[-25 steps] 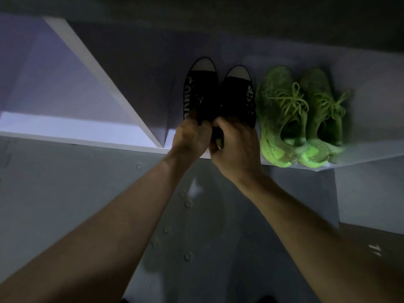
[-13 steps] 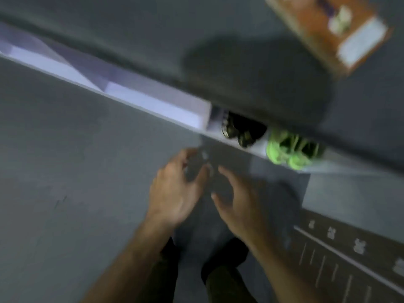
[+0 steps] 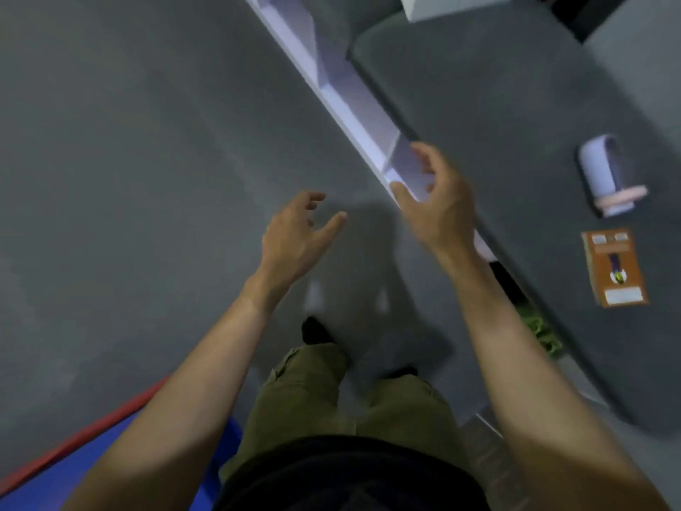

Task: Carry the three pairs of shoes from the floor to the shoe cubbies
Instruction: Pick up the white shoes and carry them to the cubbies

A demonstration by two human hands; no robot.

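Shoe cubbies (image 3: 350, 101) run under the bench (image 3: 497, 123), right of the floor (image 3: 147, 178). The left hand (image 3: 294, 245) is over the floor, the right hand (image 3: 438, 204) before the cubbies. A box (image 3: 613, 269) and a cylinder (image 3: 604, 171) lie on the bench

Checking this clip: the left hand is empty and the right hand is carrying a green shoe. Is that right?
Not quite. The left hand is empty, but so is the right hand: its fingers are spread and hold nothing. The head view shows the only green shoes peeking out of the shoe cubbies on the person's right, not in either hand.
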